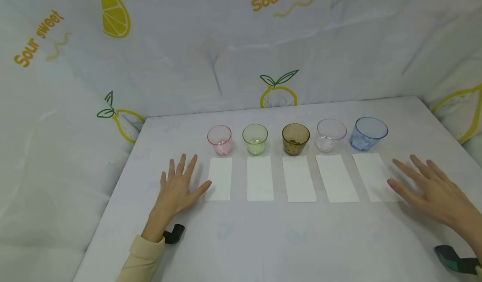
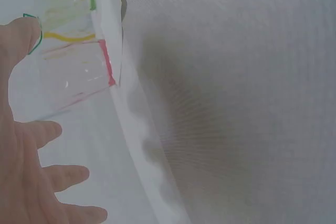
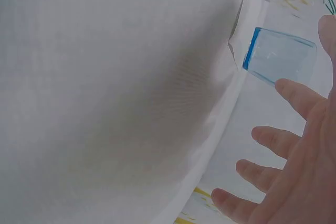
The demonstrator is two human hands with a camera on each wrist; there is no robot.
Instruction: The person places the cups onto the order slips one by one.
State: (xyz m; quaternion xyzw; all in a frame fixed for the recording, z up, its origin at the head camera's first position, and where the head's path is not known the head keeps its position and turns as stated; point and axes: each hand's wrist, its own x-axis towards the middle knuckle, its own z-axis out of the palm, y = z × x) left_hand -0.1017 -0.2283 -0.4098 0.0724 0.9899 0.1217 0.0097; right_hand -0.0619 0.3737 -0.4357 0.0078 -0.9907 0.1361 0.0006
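My left hand (image 1: 178, 192) is spread over the table's left side, its thumb close to the leftmost white card (image 1: 219, 179). Over on the right, my right hand (image 1: 433, 190) is spread too, thumb tip near the rightmost card (image 1: 376, 177). Neither hand holds anything. Behind the cards stands a row of clear glass cups: pink (image 1: 220, 140), green (image 1: 255, 139), brown (image 1: 296, 139), colourless (image 1: 329, 135) and blue (image 1: 368, 134). In the left wrist view the pink cup (image 2: 79, 72) shows beyond the fingers; the right wrist view has the blue cup (image 3: 283, 56) by the index fingertip.
Three more white cards, (image 1: 260, 178) among them, lie between the outer two, each before a cup. A white cloth with lemon prints (image 1: 278, 97) hangs behind the white table (image 1: 256, 240). Black wrist devices (image 1: 175, 234) sit at both wrists.
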